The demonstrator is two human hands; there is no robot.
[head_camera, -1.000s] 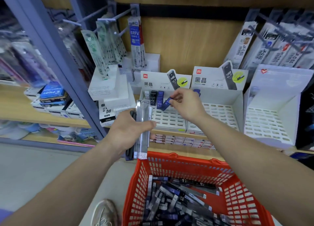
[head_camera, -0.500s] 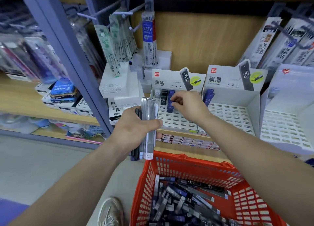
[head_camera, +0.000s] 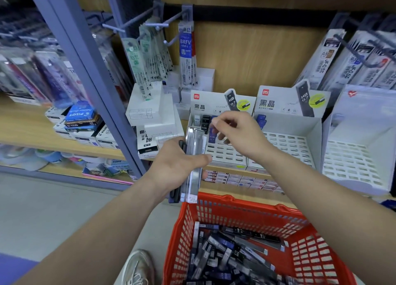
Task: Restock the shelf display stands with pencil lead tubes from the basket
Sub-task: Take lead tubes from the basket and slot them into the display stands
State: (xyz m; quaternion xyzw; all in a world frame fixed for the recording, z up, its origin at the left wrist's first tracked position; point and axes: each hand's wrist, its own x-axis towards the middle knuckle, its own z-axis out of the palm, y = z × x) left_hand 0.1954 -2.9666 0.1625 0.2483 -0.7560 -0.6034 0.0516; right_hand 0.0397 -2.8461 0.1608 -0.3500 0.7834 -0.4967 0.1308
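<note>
My left hand [head_camera: 174, 167] grips a bundle of long lead tubes [head_camera: 192, 162], clear and dark, held upright in front of the shelf. My right hand [head_camera: 237, 132] hovers over the left display stand [head_camera: 225, 156], its thumb and forefinger pinching the top of a blue lead tube [head_camera: 212, 136] that stands in a slot. Black HB tubes [head_camera: 204, 122] stand in the slots beside it. The second display stand [head_camera: 287, 143] holds blue tubes [head_camera: 261, 119] at its back left corner. Below me the red basket [head_camera: 246, 203] holds several loose tubes [head_camera: 231, 254].
A third white stand [head_camera: 353, 160] sits at the right with no tubes in it. Refill packs [head_camera: 186, 53] hang on hooks above white boxes [head_camera: 150, 111]. A blue-grey shelf post [head_camera: 90, 70] rises at the left. My shoe [head_camera: 139, 267] is on the floor beside the basket.
My right hand carried the blue tube down to the left stand and set it upright in a slot beside the black tubes. My left hand kept its bundle still.
</note>
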